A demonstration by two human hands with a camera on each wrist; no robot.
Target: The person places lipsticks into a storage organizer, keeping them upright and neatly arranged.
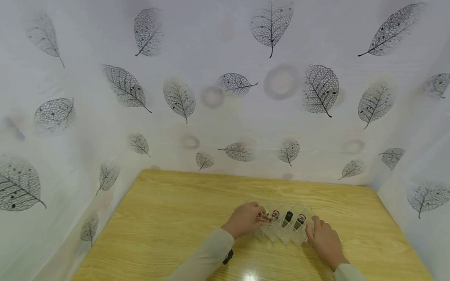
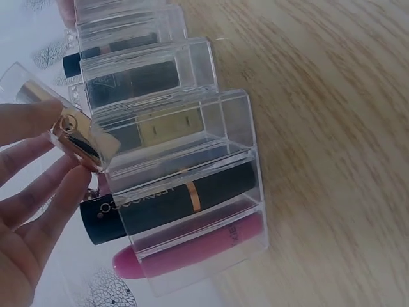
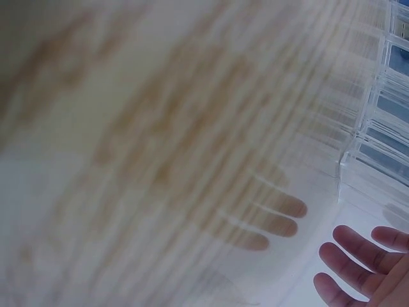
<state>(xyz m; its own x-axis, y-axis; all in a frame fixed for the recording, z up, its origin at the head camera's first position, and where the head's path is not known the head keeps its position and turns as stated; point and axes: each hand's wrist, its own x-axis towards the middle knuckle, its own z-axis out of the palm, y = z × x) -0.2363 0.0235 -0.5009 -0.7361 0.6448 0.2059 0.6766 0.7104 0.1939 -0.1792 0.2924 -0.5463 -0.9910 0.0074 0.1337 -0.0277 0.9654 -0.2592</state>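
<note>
My left hand [image 1: 246, 219] pinches a gold lipstick tube with a clear cap [image 2: 80, 134] between thumb and fingers. The tube lies tilted at the open side of a clear stepped lipstick holder [image 1: 283, 235]. Black lipsticks [image 2: 169, 201] and a pink lipstick [image 2: 198, 246] sit in separate slots there, and a gold-banded one [image 2: 169, 126] shows through the plastic. Beside the holder's right end is my right hand [image 1: 326, 242], its fingers [image 3: 358, 252] spread and loosely bent. Whether its thumb touches the plastic is hard to tell.
The holder stands on a wood-grain table [image 1: 176, 222], right of the middle. White sheeting with leaf prints [image 1: 226, 115] rises behind the table and along both sides.
</note>
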